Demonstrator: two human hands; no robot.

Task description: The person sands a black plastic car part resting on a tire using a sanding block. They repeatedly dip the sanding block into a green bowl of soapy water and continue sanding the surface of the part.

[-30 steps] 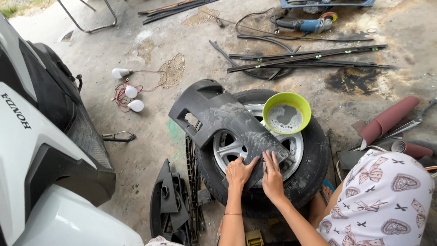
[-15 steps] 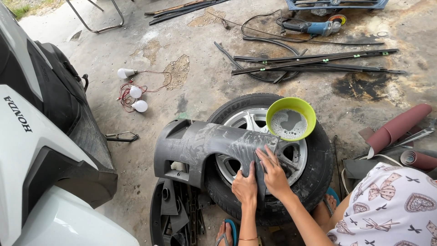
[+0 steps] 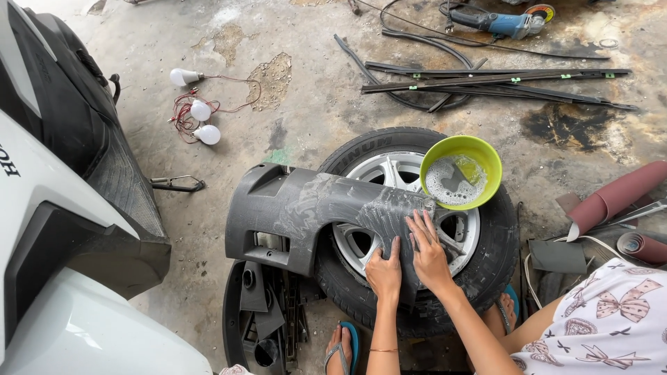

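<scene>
A: Hands first. Left hand (image 3: 384,271) grips the near edge of the grey plastic body panel (image 3: 313,208), fingers curled over it. Right hand (image 3: 427,253) lies flat, fingers spread and pressed on the wet end; whether a sanding sheet sits under the palm, cannot tell.

B: Where does the panel rest?

A: Draped across a car tyre with alloy rim (image 3: 417,229) lying flat on the concrete floor. Its far end overhangs to the left, unsupported.

B: Risks?

A: My judgement: hard pressure at the near end could make the panel slide or tip off the tyre, since it is slick. The lime-green bowl (image 3: 460,171) of foamy water sits on the rim just beside the right hand; a nudge could spill it.

B: Panel's look?

A: Matt dark grey, curved, with a cut-out, streaked with pale wet smears.
</scene>
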